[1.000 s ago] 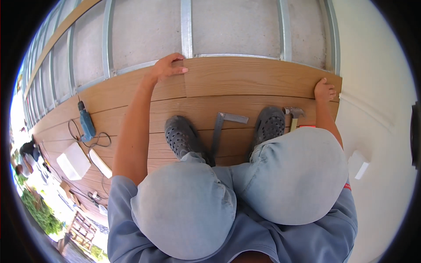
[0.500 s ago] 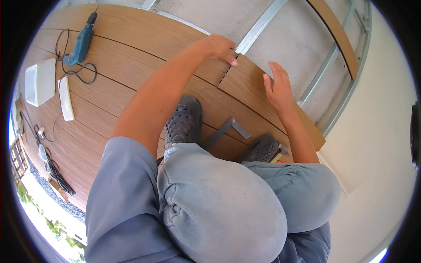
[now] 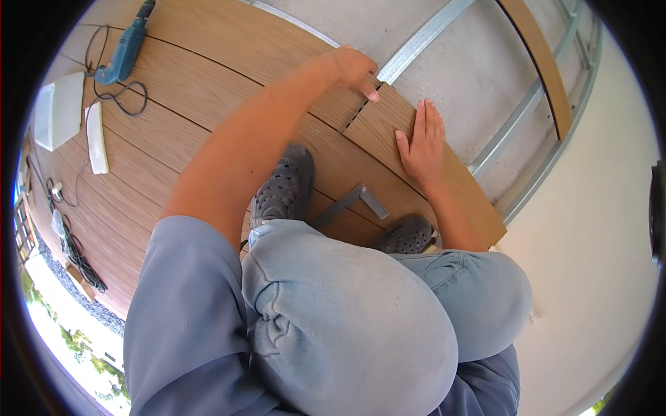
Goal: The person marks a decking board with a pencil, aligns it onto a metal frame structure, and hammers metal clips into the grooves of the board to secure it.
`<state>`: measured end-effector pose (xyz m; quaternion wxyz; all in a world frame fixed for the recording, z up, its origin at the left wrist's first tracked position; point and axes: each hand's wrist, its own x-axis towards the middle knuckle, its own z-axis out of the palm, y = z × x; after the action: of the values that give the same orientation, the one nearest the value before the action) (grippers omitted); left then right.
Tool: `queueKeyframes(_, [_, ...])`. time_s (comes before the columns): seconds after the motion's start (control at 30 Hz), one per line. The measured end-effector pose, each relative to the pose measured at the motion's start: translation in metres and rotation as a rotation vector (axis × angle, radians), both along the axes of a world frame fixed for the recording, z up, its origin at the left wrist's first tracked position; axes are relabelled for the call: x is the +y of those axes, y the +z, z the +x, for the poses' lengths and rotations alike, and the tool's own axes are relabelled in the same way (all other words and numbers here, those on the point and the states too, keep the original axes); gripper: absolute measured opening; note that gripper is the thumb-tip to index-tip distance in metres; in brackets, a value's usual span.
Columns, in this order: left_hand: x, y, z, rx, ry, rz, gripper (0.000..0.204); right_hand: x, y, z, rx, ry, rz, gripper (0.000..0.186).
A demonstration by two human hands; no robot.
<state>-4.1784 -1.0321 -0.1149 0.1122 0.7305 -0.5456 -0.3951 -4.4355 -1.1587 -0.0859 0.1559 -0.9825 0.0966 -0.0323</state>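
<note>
My left hand [image 3: 354, 69] is at the far edge of the brown wood-grain decking, beside the joint between two boards. Its thumb rests on top by the gap, while the fingers curl over the edge of the long decking board [image 3: 277, 45]; their tips are partly hidden. On the short decking board [image 3: 461, 191] right of the joint, my right hand [image 3: 423, 149] lies flat, fingers together and stretched out, thumb apart. A narrow dark gap shows between the two board ends. A metal try square [image 3: 374, 202] lies on the decking between my dark clogs [image 3: 288, 184].
Metal joists [image 3: 423, 41] over a concrete floor [image 3: 472, 76] run beyond the decking; a loose board [image 3: 538, 62] crosses them. A white wall [image 3: 590, 256] stands at right. At left lie a corded drill [image 3: 125, 52], a translucent container [image 3: 61, 111], a white strip [image 3: 97, 139] and coiled cable [image 3: 80, 260].
My right hand has come down from beside the board's far edge and lies flat on the short board. My left hand stays by the joint. The view has shifted slightly.
</note>
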Motion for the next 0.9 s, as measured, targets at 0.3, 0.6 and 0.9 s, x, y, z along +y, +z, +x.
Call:
queueKeyframes(0.3, [-0.002, 0.004, 0.003, -0.027, -0.026, -0.013, 0.073, -0.001, -0.006, 0.001, -0.033, -0.084, 0.116, 0.056])
queueKeyframes(0.6, [-0.004, -0.003, -0.003, -0.057, -0.023, -0.099, 0.068, -0.033, -0.005, 0.023, 0.346, -0.421, 0.177, 0.053])
queueKeyframes(0.9, [0.005, 0.004, 0.001, -0.001, 0.053, -0.075, 0.066, -0.031, -0.007, 0.032, 0.26, -0.403, 0.157, 0.055])
